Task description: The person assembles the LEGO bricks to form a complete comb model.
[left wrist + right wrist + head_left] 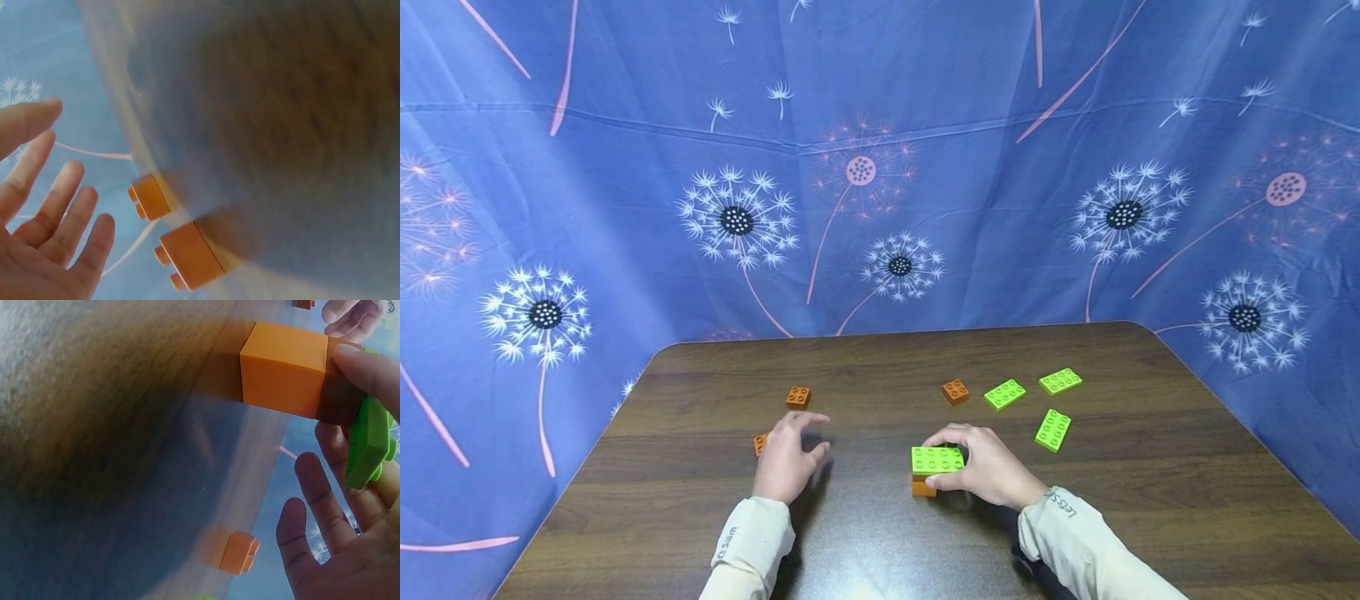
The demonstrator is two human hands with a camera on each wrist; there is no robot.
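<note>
My right hand [996, 473] holds the upper part of a short stack between thumb and fingers. A flat green brick [937, 460] tops the stack, jutting out past the orange bricks [923, 488] under it. In the right wrist view two orange bricks show, the lower one [284, 369] in full and the upper one partly behind the thumb. My left hand [784, 458] is over the table with relaxed, spread fingers and holds nothing. Beside it are two orange bricks, one [798, 397] beyond the fingers and one [760, 444] partly hidden by the hand.
Beyond my right hand lie an orange brick [956, 392] and several flat green bricks, one [1005, 394] next to it, one [1061, 381] farther right and one [1053, 430] nearer. A blue patterned cloth [985, 275] hangs behind the wooden table [865, 367].
</note>
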